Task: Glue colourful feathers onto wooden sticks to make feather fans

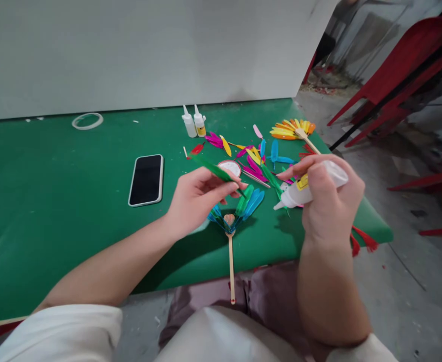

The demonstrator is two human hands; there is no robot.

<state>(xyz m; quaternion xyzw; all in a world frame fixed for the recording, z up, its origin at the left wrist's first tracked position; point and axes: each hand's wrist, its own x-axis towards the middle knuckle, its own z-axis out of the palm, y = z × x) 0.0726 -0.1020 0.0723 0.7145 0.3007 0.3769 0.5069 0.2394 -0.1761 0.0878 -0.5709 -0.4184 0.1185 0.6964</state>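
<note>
Between thumb and fingers, my left hand (pixel 198 198) pinches a green feather (pixel 216 168). My right hand (pixel 334 196) is wrapped round a white glue bottle (pixel 296 192) with a yellow label, its nozzle tilted down to the left. Below and between the hands lies a small feather fan (pixel 231 261), its wooden handle reaching past the table's front edge. Blue feathers (pixel 254 203) and green feathers (pixel 244 200) spread from its heart-shaped head (pixel 229 220); my left hand hides part of them. Loose green feathers (pixel 271 180) lie just left of the glue bottle.
A phone (pixel 146 180) lies left on the green table (pixel 73 201). Two glue bottles (pixel 194 123) stand at the back, near a tape roll (pixel 87 120). Pink feathers (pixel 256 168) and other colours are scattered centrally. A yellow-orange fan (pixel 293 129) lies back right; a red chair (pixel 402 75) stands beyond.
</note>
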